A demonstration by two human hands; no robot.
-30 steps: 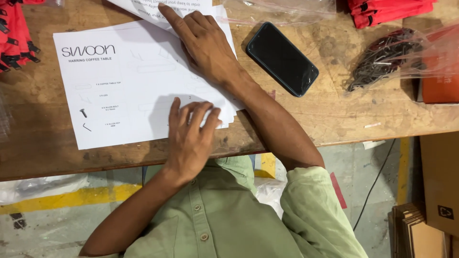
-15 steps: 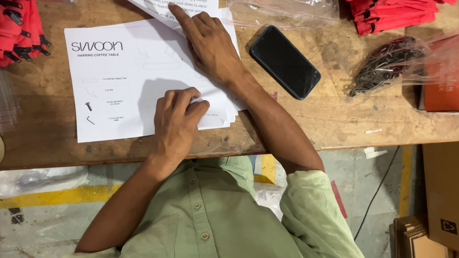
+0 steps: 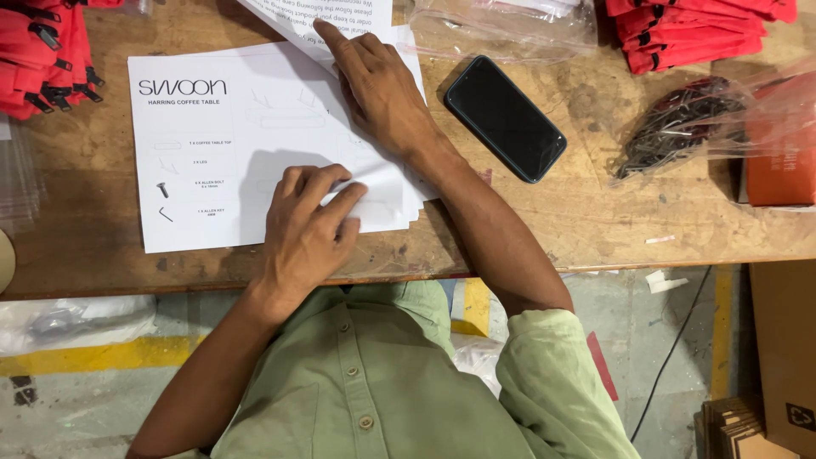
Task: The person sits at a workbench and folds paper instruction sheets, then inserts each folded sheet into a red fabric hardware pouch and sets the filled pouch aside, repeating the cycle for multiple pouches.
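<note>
A stack of white printed paper sheets (image 3: 212, 170) lies on the worn wooden bench (image 3: 527, 229). My left hand (image 3: 306, 229) rests on the stack's near right corner, fingers curled, and pinches up the edge of the top sheet. Flat on the far part of the stack, my right hand (image 3: 382, 93) has its forefinger stretched onto another printed sheet (image 3: 340, 13) that lies at an angle at the top edge.
A black phone (image 3: 506, 117) lies face up right of the sheets. Red strap bundles (image 3: 38, 55) sit at the far left, and folded red cloth (image 3: 688, 34) at the far right. Clear bags (image 3: 501, 25), a bag of dark hardware (image 3: 680, 123) and an orange box (image 3: 778, 161) line the back and right.
My left hand went from flat with spread fingers to curled, and it gathered the top sheet's corner. The right hand stayed pressed on the paper. The view shifted slightly.
</note>
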